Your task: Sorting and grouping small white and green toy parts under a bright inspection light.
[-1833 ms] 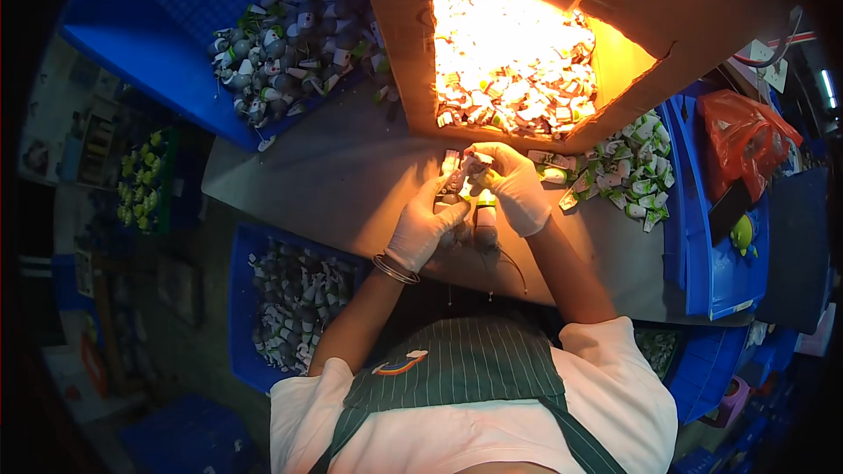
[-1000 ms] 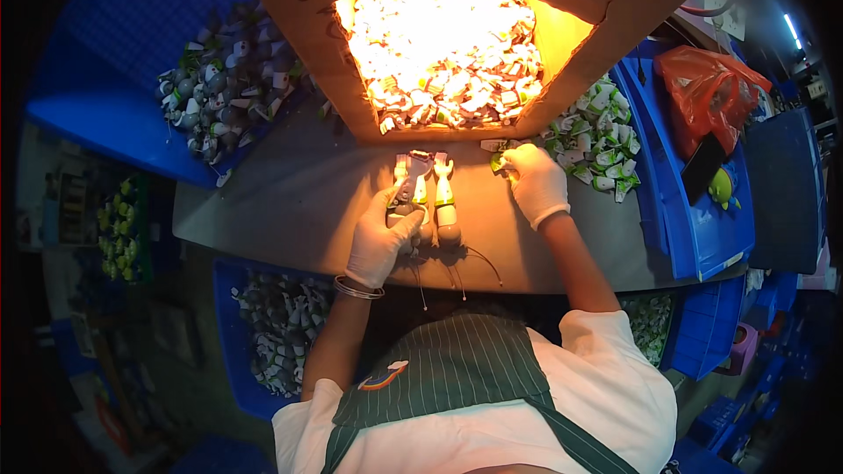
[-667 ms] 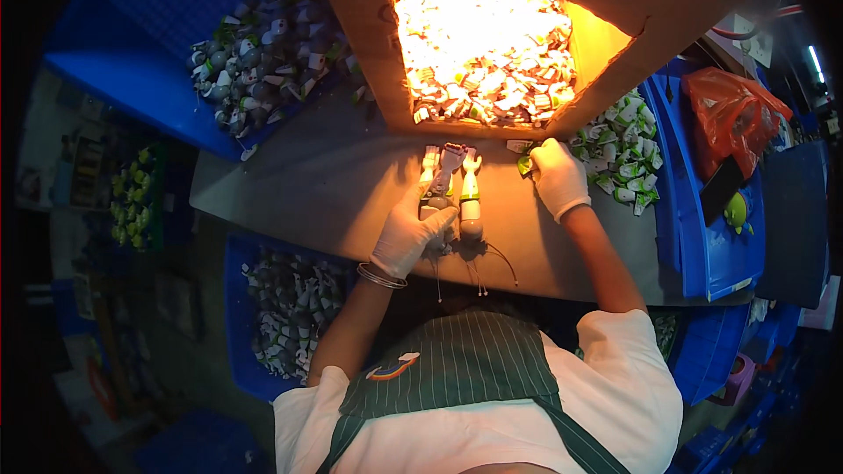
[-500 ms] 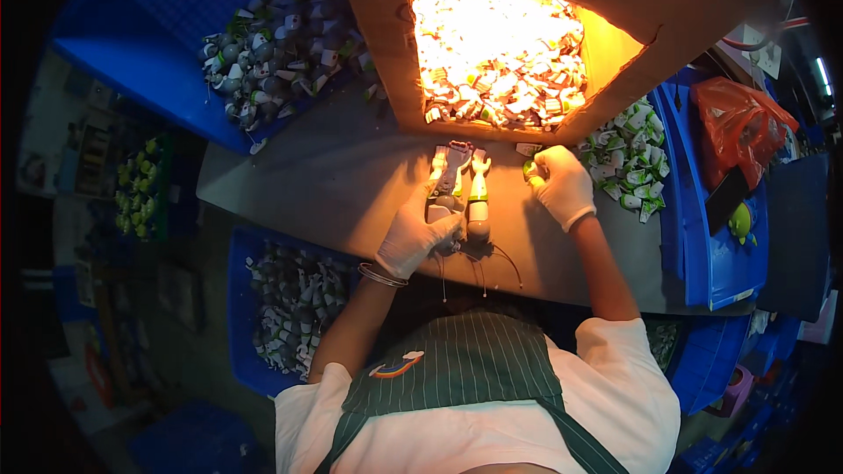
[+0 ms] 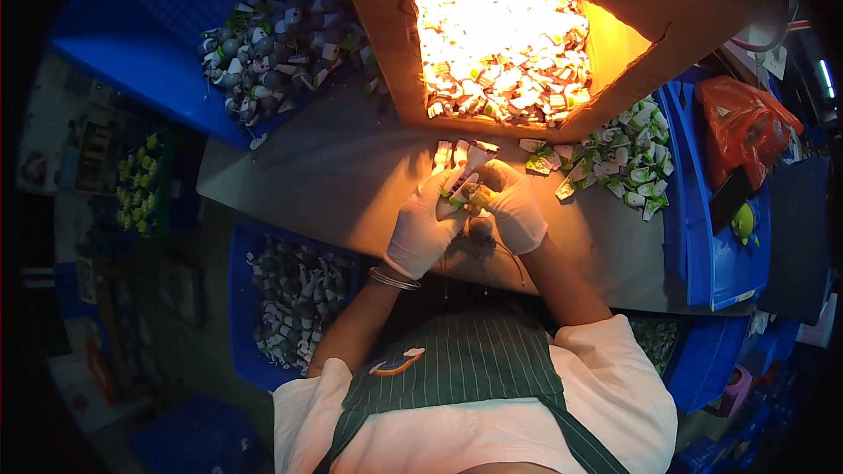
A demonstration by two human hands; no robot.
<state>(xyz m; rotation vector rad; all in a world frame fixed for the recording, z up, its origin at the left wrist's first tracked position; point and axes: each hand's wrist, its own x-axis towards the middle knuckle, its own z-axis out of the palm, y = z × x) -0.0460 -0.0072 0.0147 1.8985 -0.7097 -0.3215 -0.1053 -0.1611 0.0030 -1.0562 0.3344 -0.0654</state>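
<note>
Both hands wear thin, smooth white gloves and meet over the near middle of the grey tabletop (image 5: 334, 184). The left hand (image 5: 423, 226) and the right hand (image 5: 514, 206) are closed together around a small green-and-white packet (image 5: 463, 196), each grip pinching it from its own side; the packet looks like crinkled, glossy wrapper, and too little of it shows to tell which way its long axis runs. Just below the fingers hangs a small dark rounded piece (image 5: 480, 230) with thin wires curving off it. A thin metal bangle (image 5: 393, 278) circles the left wrist. Beyond the hands, a few white slips (image 5: 457, 154) lie flat on the tabletop, their long sides pointing away from the person. Behind them a brown cardboard box (image 5: 386, 53) stands open, brightly lit inside and heaped with small wrappers. A loose pile of green-and-white packets (image 5: 623, 162) lies to the right, beside a blue plastic crate (image 5: 702, 237).
</note>
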